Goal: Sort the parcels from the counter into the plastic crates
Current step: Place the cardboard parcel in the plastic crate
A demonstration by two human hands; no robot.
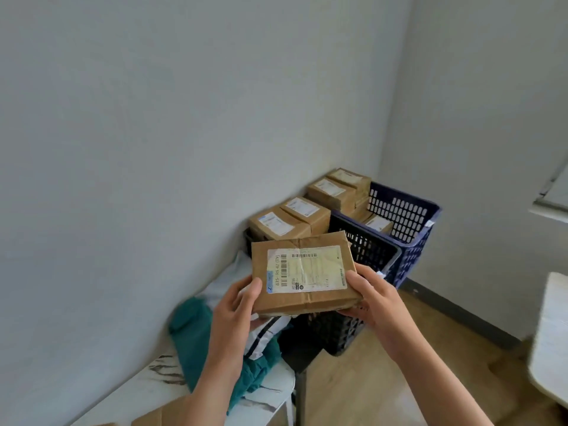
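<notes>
Head cam: I see left hand & right hand gripping a brown parcel by its sides, label up. It's held in the air over the counter end, in front of the black crate.

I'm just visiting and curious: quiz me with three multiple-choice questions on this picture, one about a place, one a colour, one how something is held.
1. Where is the blue crate?
A. hanging on the wall
B. in the room's corner, beyond the black crate
C. under a chair

2. What colour is the cloth on the counter?
A. red
B. yellow
C. teal

3. How is the labelled parcel held?
A. by the left hand and right hand together
B. by one hand only
C. it lies in a crate

Answers: 1 B, it stands in the wall corner. 2 C, the fabric is teal. 3 A, both hands grip its near corners.
</notes>
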